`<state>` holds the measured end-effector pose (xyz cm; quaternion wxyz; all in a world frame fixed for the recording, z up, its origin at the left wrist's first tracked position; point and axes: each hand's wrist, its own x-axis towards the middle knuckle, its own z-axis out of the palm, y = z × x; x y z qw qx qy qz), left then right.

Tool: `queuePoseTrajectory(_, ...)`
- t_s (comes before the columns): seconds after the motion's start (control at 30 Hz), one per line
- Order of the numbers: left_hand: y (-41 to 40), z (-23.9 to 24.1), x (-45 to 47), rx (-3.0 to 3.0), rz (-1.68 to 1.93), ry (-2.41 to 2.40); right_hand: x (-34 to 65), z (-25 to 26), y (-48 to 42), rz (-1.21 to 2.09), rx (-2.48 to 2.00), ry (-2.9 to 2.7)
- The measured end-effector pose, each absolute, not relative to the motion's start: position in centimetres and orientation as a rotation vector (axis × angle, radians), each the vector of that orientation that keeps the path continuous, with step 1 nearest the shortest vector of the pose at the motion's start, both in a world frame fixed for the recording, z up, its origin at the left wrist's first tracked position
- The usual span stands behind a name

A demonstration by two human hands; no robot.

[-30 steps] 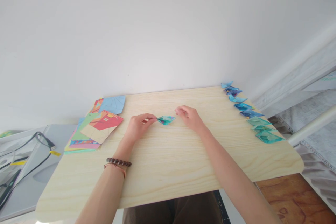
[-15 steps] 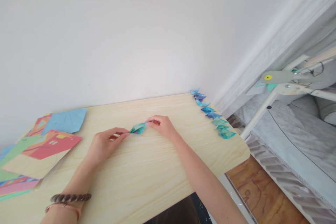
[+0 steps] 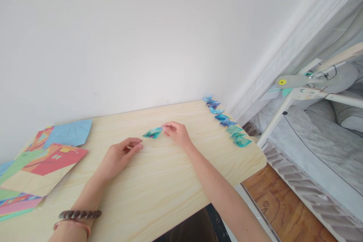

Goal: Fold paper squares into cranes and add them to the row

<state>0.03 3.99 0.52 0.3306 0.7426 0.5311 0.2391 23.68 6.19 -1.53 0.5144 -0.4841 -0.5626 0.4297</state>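
While the right hand [image 3: 178, 133] pinches one tip of a small green folded paper [image 3: 152, 133] over the middle of the table [image 3: 159, 193], the left hand [image 3: 120, 155] is near the other tip, its thumb and fingers a little apart. I cannot tell if that paper touches the wood. Under the table's front edge, a black strip [image 3: 217, 219] has white marks too small to read. Past the table's right end, a yellow dot [image 3: 282, 82] sits on a pale frame [image 3: 273, 123]. Little folded papers [image 3: 228, 123] make a row along that end. Bright paper sheets [image 3: 51, 168] pile up at the table's left, and a wall [image 3: 136, 45] stands behind it.
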Motion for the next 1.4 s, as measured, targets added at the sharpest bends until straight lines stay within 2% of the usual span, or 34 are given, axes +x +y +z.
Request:
queuePoseTrajectory(0.2, 4.1, 0.4, -0.5, 1.891, 0.569, 1.429, 28.1, 0.0, -1.1, 1.049, -1.282, -1.266)
queuePoseTrajectory(0.37, 4.4, 0.6, -0.2, 1.947, 0.444, 1.523, 38.1, 2.6, -10.4, 0.665, -1.65, -1.178)
queuePoseTrajectory(0.5, 4.6, 0.3, 0.1, 1.993, 0.367, 1.551, 45.2, 2.1, -13.9, 0.352, -1.809, -0.991)
queuePoseTrajectory(0.77, 4.5, 0.0, -0.2, 2.003, 0.306, 1.598, 49.1, -2.7, -13.0, 0.218, -1.789, -0.777)
queuePoseTrajectory(1.4, 5.0, -0.3, -0.2, 2.076, 0.304, 1.673, 48.2, -2.7, -12.3, 0.194, -1.786, -0.782)
